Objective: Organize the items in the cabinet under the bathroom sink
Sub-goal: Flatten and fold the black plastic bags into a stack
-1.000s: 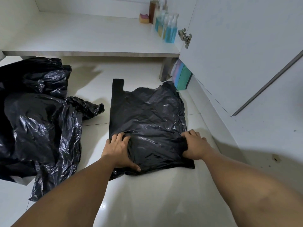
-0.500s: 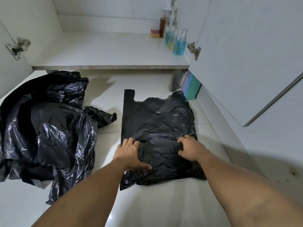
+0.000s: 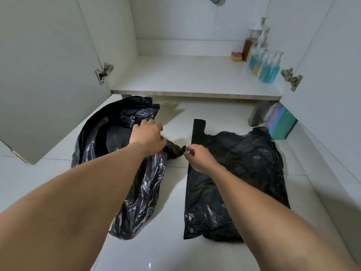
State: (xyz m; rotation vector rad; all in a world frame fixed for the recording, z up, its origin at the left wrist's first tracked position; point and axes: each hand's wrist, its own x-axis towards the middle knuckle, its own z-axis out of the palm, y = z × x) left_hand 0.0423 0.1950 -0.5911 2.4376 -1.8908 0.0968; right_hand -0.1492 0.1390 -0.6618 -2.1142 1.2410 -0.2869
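A flattened black plastic bag (image 3: 246, 173) lies on the white floor tiles at the right, one handle pointing toward the cabinet. To its left sits a crumpled heap of black plastic bags (image 3: 117, 133). My left hand (image 3: 148, 137) grips the heap near a twisted end that sticks out to the right. My right hand (image 3: 197, 157) pinches the tip of that twisted end, over the flat bag's left edge. The open cabinet (image 3: 185, 75) holds bottles at its back right.
Blue pump bottles (image 3: 267, 65), a brown pump bottle (image 3: 248, 45) and a small sponge (image 3: 236, 56) stand on the cabinet floor. Both cabinet doors (image 3: 48, 75) are swung open. Coloured sponges (image 3: 281, 122) lean under the cabinet's right leg.
Both hands left the flat bag and moved left to the crumpled heap. The left hand now grips it and the right pinches its twisted end. The view tilted up.
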